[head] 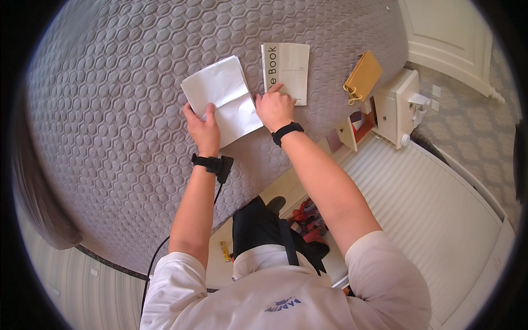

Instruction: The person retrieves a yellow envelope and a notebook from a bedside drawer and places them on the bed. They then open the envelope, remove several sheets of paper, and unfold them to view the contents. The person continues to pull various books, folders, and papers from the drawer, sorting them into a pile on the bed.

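Note:
White folded sheets or a thin white booklet lie at a slant on the quilted grey bedspread, with a crease across the top sheet. My left hand grips their lower left edge, thumb on top. To the right is a paper-covered notebook with a grey printed strip along its left side. My right hand rests over the notebook's lower edge, index finger extended and the other fingers partly bent. Its thumb is near the right edge of the white sheets; whether it touches them is unclear.
A tan paper bag with yellow cord handles lies at the bed's right edge. Beyond it stands a white nightstand with an open drawer holding items. A black cable runs from my left wrist strap.

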Tool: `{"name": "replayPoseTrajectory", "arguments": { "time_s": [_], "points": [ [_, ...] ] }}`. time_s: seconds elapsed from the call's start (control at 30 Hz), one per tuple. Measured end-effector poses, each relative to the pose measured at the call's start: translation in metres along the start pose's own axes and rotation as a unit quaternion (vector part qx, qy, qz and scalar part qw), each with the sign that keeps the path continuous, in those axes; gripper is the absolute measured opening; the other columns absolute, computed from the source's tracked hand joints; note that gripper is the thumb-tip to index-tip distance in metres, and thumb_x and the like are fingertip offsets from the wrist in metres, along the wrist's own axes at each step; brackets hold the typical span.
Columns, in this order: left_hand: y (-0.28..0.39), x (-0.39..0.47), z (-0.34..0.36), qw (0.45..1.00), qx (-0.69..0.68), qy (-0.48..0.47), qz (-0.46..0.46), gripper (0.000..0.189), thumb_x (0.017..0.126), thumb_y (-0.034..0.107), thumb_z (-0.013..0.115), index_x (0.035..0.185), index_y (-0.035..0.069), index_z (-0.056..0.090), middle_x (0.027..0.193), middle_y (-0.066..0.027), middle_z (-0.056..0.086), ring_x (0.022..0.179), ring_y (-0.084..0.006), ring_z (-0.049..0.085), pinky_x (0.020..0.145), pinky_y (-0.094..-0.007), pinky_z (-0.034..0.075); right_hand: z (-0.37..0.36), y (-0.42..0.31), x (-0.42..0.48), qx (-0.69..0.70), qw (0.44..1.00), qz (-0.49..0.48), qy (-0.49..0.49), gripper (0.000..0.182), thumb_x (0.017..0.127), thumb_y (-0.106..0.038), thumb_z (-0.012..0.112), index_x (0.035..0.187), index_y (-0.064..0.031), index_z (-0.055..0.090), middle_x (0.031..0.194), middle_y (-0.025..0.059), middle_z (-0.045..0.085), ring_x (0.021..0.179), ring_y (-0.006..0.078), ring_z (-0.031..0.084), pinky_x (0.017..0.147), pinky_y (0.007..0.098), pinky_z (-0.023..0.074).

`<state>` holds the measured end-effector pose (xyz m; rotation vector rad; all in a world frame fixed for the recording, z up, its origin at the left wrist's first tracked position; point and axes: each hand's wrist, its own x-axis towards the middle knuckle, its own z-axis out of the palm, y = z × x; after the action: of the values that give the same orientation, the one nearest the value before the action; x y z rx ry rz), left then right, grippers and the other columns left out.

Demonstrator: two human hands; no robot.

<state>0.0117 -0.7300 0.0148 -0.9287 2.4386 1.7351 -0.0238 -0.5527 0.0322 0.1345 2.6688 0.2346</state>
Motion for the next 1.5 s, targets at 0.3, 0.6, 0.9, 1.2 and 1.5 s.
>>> {"name": "replayPoseTrajectory", "arguments": {
  "time_s": [0.3, 0.6, 0.9, 1.2, 1.5],
  "points": [
    [0.001, 0.003, 0.003, 1.000, -0.024, 0.001, 0.007, 0.039, 0.090, 0.012, 0.067, 0.120, 0.000, 0.045, 0.098, -0.0122, 0.064, 0.090, -0.0230, 0.061, 0.084, -0.0334, 0.047, -0.002, 0.014, 0.014, 0.076, 0.997, 0.029, 0.007, 0.040, 0.088, -0.010, 0.051, 0.119, 0.0161, 0.048, 0.084, 0.0284, 0.068, 0.086, 0.0405, 0.069, 0.079, 0.0497, 0.0545],
    [0.002, -0.003, 0.017, 0.981, 0.030, 0.067, 0.181, 0.037, 0.089, 0.012, 0.066, 0.121, 0.007, 0.047, 0.121, -0.0152, 0.054, 0.107, -0.0324, 0.057, 0.093, -0.0373, 0.045, -0.098, -0.011, -0.053, 0.044, 0.995, 0.031, 0.087, 0.038, 0.087, -0.007, 0.053, 0.122, 0.0084, 0.047, 0.102, 0.0353, 0.063, 0.081, 0.0364, 0.071, 0.067, 0.0390, 0.0588],
    [-0.003, -0.001, -0.012, 0.924, -0.316, -0.197, -0.092, 0.036, 0.101, 0.021, 0.050, 0.132, 0.008, 0.040, 0.117, -0.0089, 0.049, 0.098, -0.0203, 0.055, 0.084, -0.0361, 0.052, -0.034, -0.106, -0.076, 0.052, 0.983, -0.165, 0.061, 0.053, 0.082, -0.013, 0.058, 0.126, 0.0147, 0.048, 0.078, 0.0315, 0.067, 0.073, 0.0316, 0.073, 0.060, 0.0364, 0.0591],
    [-0.074, 0.030, 0.002, 0.974, -0.076, -0.178, 0.120, 0.055, 0.098, 0.017, 0.052, 0.143, 0.001, 0.023, 0.132, -0.0179, 0.045, 0.118, -0.0254, 0.046, 0.099, -0.0360, 0.040, -0.029, -0.072, -0.062, 0.237, 0.945, -0.223, 0.002, 0.025, 0.085, -0.015, 0.055, 0.103, 0.0023, 0.059, 0.079, 0.0207, 0.067, 0.073, 0.0379, 0.068, 0.065, 0.0464, 0.0566],
    [-0.019, -0.010, 0.010, 0.964, 0.162, -0.048, 0.205, 0.086, 0.082, 0.008, 0.062, 0.150, -0.002, 0.011, 0.150, -0.0260, 0.022, 0.138, -0.0373, 0.025, 0.112, -0.0428, 0.025, 0.051, 0.082, -0.150, 0.403, 0.909, -0.077, -0.075, 0.020, 0.087, -0.020, 0.053, 0.096, -0.0038, 0.061, 0.096, 0.0183, 0.065, 0.094, 0.0390, 0.062, 0.081, 0.0484, 0.0496]
  ]
}}
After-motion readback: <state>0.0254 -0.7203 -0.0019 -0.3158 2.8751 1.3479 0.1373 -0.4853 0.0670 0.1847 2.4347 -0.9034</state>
